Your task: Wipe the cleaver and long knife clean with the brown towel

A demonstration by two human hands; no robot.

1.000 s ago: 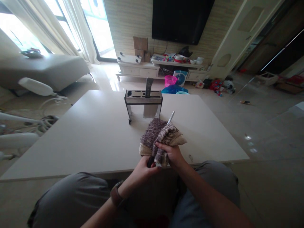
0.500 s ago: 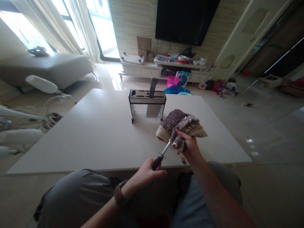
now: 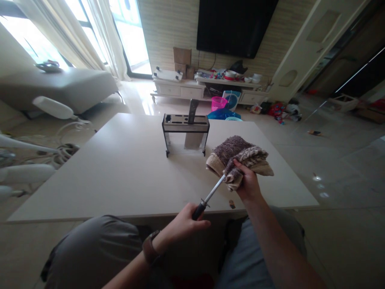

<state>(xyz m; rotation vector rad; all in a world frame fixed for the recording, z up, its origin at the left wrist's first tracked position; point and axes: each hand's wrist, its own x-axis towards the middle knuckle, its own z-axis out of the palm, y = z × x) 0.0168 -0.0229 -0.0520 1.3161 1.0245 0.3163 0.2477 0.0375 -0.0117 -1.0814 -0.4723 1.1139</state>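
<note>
From where I stand, the slim silver metal rod with a black handle [image 3: 215, 190] sits lower centre, out of the steel-and-black holder [image 3: 186, 127]. The left hand [image 3: 183, 224] grips its handle; the right hand [image 3: 250, 185] clasps the fluffy brown-and-beige cloth [image 3: 231, 147], which hides the rod's far end, leaving the near shaft bare. On the white surface [image 3: 120, 172], mid-frame, the holder carries a black-handled knife [image 3: 193, 110].
</note>
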